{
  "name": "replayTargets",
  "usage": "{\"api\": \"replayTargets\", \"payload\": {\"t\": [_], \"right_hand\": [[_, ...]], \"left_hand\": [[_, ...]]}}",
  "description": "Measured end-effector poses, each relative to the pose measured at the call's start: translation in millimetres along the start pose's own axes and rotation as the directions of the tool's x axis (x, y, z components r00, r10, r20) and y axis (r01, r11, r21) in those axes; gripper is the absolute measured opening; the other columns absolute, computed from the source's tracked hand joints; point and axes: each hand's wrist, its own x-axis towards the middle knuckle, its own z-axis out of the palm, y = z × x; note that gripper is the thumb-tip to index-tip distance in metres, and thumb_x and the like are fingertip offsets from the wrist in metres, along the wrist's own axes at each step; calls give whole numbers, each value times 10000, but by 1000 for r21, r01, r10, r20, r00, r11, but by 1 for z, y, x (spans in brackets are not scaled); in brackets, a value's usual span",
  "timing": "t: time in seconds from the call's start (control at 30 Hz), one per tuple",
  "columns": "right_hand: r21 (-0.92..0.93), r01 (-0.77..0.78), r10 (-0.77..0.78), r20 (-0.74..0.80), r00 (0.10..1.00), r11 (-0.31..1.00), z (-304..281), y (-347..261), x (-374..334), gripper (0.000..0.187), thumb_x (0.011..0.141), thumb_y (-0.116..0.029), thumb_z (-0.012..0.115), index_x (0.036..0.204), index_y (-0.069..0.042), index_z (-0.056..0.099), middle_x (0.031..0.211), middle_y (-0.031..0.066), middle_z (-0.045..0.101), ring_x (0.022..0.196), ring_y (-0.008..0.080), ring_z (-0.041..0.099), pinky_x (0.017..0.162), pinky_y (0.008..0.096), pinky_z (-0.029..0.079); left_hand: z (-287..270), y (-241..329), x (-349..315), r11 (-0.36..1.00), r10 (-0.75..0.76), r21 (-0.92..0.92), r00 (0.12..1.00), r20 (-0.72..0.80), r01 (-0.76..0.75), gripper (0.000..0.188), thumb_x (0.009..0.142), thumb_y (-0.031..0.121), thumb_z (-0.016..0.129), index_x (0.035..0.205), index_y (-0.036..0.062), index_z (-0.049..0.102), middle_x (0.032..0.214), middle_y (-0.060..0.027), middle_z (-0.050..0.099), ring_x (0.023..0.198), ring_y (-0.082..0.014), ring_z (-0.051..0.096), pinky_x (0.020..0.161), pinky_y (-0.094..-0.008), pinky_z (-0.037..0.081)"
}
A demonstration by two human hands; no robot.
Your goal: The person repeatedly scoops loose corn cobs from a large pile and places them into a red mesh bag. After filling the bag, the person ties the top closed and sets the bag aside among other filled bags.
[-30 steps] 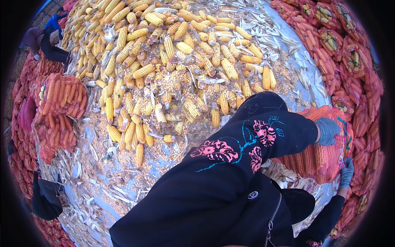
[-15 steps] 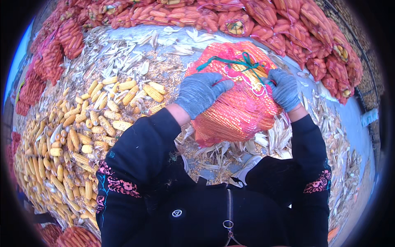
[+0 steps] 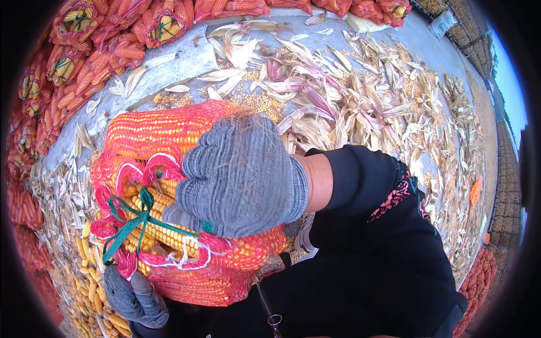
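Note:
A red mesh sack (image 3: 194, 281) full of yellow corn cobs (image 3: 177, 239) is right in front of me. Across its mouth a green tie (image 3: 143, 214) is knotted in a bow, and the cobs show through the opening. My right hand (image 3: 236, 174), in a grey knit glove, is closed over the sack's right side by the mouth; its fingertips are partly hidden. My left hand (image 3: 135, 298), gloved alike, grips the mesh at the sack's lower left edge, fingers bent.
Filled red mesh sacks (image 3: 84, 79) are piled at the far left. Dry husks (image 3: 338, 107) and loose kernels litter the concrete ground to the right. Loose cobs (image 3: 93, 287) lie at the lower left. A wire-mesh crib (image 3: 504, 208) stands along the right.
My view has swung to the right, and the sack now appears closer and farther left. Both hands stay on it, the right one now over its side by the mouth.

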Motion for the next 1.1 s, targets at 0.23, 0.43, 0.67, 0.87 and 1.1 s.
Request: {"api": "replayTargets", "payload": {"t": [0.23, 0.43, 0.67, 0.87, 1.1], "right_hand": [[161, 72, -91, 117, 989, 984, -17, 26, 8, 223, 738, -360, 636, 713, -138, 641, 638, 57, 541, 550, 251, 539, 441, 405, 379], [230, 101, -144, 181, 973, 968, -29, 31, 25, 200, 734, -339, 632, 725, -139, 642, 644, 58, 544, 550, 252, 543, 438, 400, 383], [289, 42, -119, 253, 960, 956, -30, 43, 34, 175, 729, -314, 627, 739, -140, 643, 650, 60, 548, 551, 253, 547, 434, 394, 389], [295, -71, -42, 362, 931, 953, -21, 38, 37, 155, 725, -293, 623, 750, -141, 643, 656, 61, 551, 551, 255, 551, 431, 389, 393], [236, -160, -17, 608, 794, 958, -11, 20, 42, 120, 750, -159, 543, 761, -51, 594, 648, 111, 574, 588, 249, 593, 459, 409, 432]], "left_hand": [[-2, -14, 2, 995, 48, 76, 980, 193, -64, 391, 891, 235, 517, 1145, -60, 549, 1120, -192, 587, 1027, -322, 568, 911, -430, 427], [5, -2, 19, 996, 27, 74, 956, 293, -51, 393, 856, 244, 552, 1137, -32, 551, 1116, -176, 589, 1017, -328, 570, 896, -437, 435], [3, 5, 24, 999, -36, 43, 919, 394, 21, 403, 816, 254, 593, 1126, 0, 553, 1111, -157, 590, 1004, -336, 572, 878, -446, 444], [1, 23, 36, 996, -83, 17, 880, 467, 85, 416, 781, 262, 627, 1117, 28, 555, 1107, -141, 591, 993, -342, 574, 863, -453, 453], [-1, 45, 34, 996, -90, 30, 930, 357, 85, 271, 908, 225, 526, 1046, 3, 598, 1059, -187, 594, 946, -375, 563, 851, -462, 439]]}}
